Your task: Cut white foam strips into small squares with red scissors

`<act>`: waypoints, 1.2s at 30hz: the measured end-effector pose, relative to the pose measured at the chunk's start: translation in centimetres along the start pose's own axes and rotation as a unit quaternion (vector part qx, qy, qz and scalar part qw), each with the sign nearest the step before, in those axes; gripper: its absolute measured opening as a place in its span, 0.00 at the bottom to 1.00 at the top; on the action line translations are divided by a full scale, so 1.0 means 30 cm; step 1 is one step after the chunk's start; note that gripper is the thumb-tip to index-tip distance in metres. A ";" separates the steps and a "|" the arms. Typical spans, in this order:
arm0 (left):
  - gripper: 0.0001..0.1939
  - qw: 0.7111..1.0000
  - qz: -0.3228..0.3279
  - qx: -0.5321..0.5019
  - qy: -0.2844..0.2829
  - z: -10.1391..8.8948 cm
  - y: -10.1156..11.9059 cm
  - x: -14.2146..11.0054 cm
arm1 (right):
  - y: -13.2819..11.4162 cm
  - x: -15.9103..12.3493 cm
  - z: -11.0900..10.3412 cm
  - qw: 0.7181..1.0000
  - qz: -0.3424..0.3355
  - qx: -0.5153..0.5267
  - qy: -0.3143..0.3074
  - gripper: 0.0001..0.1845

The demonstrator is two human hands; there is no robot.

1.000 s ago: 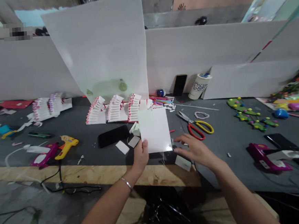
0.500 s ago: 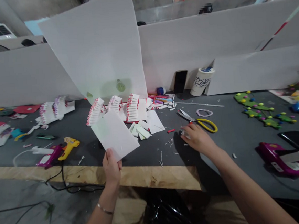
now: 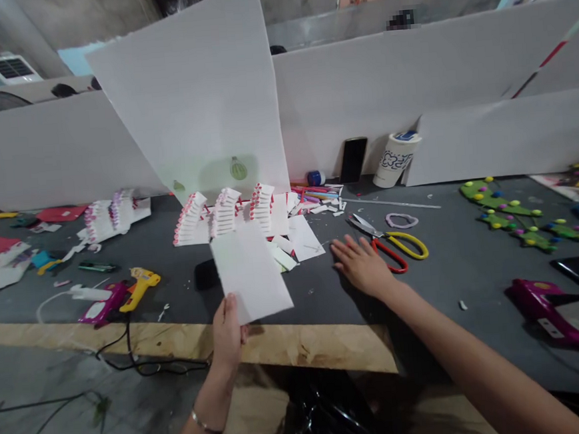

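Pinched at its lower left corner, a white card (image 3: 251, 273) is held above the table by my left hand (image 3: 228, 332). My right hand (image 3: 362, 266) lies flat on the dark tabletop (image 3: 320, 291) with its fingers stretched out. Just right of it are scissors (image 3: 406, 244) with one red and one yellow handle, blades partly apart. Behind the card stand several fan-like rows of white rolled pieces with red tips (image 3: 261, 209). Cut paper strips (image 3: 283, 254) and a white paper sheet (image 3: 307, 237) lie between the card and my right hand.
A yellow glue gun (image 3: 139, 289) and a magenta power strip (image 3: 103, 305) lie at left. At the back stand a phone (image 3: 354, 160) and a white cup (image 3: 393, 162). Green decorated shapes (image 3: 499, 208) and another magenta power strip (image 3: 553, 316) are at right. A tall white board (image 3: 200, 97) stands behind.
My right hand has shifted left and spread flat; small scraps near it are gone from view. The red scissor handle is now uncovered. My left hand and the card moved slightly right.
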State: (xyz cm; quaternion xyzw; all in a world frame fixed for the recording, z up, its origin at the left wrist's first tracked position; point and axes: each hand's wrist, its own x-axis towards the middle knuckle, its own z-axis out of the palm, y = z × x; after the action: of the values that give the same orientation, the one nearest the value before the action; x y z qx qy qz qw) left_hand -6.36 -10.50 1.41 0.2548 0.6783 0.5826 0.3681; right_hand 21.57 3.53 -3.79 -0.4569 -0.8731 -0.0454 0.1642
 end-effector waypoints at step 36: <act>0.29 0.630 0.427 0.518 -0.391 0.309 -0.119 0.015 | 0.002 0.031 0.013 0.999 0.002 0.032 0.044 0.15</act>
State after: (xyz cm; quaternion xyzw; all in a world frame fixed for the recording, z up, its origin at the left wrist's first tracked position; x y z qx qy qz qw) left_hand 1.06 -5.23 -2.63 0.8685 0.4764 0.0732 0.1162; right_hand 21.02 4.40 -3.84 -0.4511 -0.8649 -0.0373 0.2169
